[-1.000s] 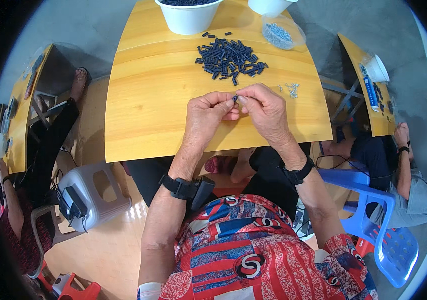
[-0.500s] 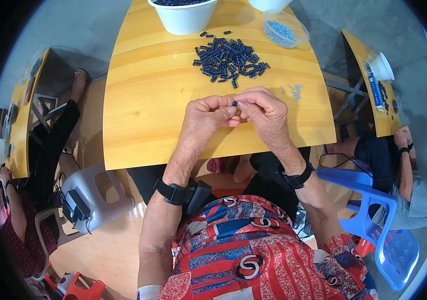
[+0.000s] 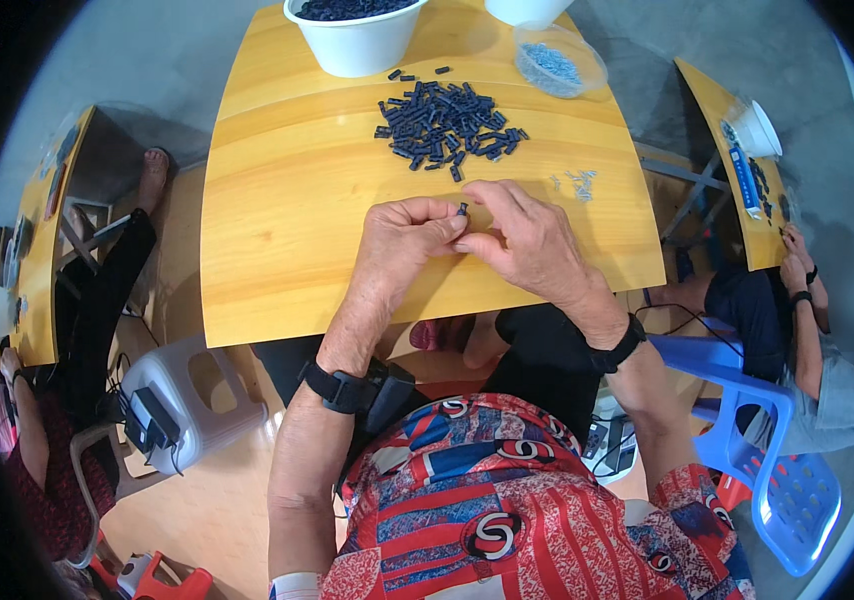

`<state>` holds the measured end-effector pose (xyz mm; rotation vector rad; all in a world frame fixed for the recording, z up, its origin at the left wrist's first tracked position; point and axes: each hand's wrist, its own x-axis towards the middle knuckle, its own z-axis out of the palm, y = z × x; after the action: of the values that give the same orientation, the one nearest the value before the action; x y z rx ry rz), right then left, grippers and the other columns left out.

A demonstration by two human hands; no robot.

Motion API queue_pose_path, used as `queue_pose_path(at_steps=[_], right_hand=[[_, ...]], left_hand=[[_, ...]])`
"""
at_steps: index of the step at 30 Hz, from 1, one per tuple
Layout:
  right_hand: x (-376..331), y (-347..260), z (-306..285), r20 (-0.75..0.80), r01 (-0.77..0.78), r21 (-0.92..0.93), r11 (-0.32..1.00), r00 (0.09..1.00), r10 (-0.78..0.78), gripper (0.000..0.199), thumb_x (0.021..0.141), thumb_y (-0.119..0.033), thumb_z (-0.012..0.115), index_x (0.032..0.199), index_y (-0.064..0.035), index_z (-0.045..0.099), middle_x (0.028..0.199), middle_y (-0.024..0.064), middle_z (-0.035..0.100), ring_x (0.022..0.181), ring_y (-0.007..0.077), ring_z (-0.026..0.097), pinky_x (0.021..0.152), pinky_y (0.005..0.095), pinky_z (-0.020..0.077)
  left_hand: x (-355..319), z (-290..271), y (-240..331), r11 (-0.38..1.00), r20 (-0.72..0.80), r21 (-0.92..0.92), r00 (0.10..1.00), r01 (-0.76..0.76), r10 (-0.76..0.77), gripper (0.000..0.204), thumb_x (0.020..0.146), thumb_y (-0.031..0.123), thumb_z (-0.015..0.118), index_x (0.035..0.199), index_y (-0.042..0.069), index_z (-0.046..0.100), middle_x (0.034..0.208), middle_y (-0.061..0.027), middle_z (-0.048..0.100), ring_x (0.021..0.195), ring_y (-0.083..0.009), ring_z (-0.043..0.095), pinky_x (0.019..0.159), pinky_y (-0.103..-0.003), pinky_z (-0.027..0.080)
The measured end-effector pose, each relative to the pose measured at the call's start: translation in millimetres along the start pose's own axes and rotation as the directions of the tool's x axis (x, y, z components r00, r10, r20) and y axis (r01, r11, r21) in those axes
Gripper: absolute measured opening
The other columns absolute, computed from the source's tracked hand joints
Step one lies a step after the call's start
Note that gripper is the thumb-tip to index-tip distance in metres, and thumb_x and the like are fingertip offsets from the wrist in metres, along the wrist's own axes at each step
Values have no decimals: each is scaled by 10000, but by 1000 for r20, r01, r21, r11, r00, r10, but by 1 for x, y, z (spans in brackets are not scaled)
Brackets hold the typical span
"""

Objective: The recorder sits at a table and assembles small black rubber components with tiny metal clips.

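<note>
A tiny dark plastic piece point(image 3: 463, 209) was pinched between the fingertips of the left hand point(image 3: 402, 240) and right hand point(image 3: 527, 240), near the heap of small dark plastic pieces point(image 3: 447, 122) on the yellow wooden table point(image 3: 277, 200), and was best held steady and straight.

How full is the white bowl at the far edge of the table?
Nearly full. The white bowl holds small dark pieces heaped close to its rim; its far side is cut off by the picture's top edge.

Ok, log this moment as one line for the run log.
left hand: pinching small dark part | right hand: pinching same part | pile of dark parts: beyond hands on wooden table | white bowl: far edge
</note>
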<state>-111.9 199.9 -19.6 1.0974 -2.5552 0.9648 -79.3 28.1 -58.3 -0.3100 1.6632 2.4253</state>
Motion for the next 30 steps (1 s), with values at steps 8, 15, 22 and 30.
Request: queue_pose_path(at_steps=[8, 15, 22, 30], right_hand=[[5, 11, 3, 158, 338, -378, 862, 941, -300, 174, 737, -173, 658, 778, -49, 543, 726, 54, 483, 653, 196, 584, 535, 316, 503], [11, 14, 0, 103, 456, -418, 786, 883, -458, 130, 686, -142, 610, 623, -71, 522, 688, 39, 474, 650, 190, 554, 518, 306, 497], [7, 17, 7, 61, 415, -367, 832, 904, -423, 127, 678, -124, 619, 664, -51, 516, 685, 54, 485, 612, 204, 550, 508, 317, 493], [6, 14, 5, 3, 280, -324, 904, 956, -295, 181, 680, -107, 643, 790, -24, 525, 721, 72, 500, 618, 226, 562, 520, 325, 490]], left_hand=[[-1, 6, 7, 983, 14, 185, 1000, -10, 8, 106, 863, 48, 653, 930, -20, 701, 858, -64, 695, 740, -110, 641, 689, -219, 523], [-3, 10, 3, 997, 26, 71, 999, -32, 30, 150, 888, 72, 617, 932, -46, 698, 832, -78, 689, 733, -109, 640, 678, -225, 528], [-3, 11, 3, 995, 32, 94, 999, -42, 39, 183, 897, 70, 582, 905, -78, 689, 801, -95, 686, 707, -123, 648, 657, -234, 545], [-2, 14, 3, 991, -7, 124, 999, -40, 41, 186, 891, 60, 572, 891, -91, 682, 779, -107, 680, 698, -146, 657, 647, -250, 552]])
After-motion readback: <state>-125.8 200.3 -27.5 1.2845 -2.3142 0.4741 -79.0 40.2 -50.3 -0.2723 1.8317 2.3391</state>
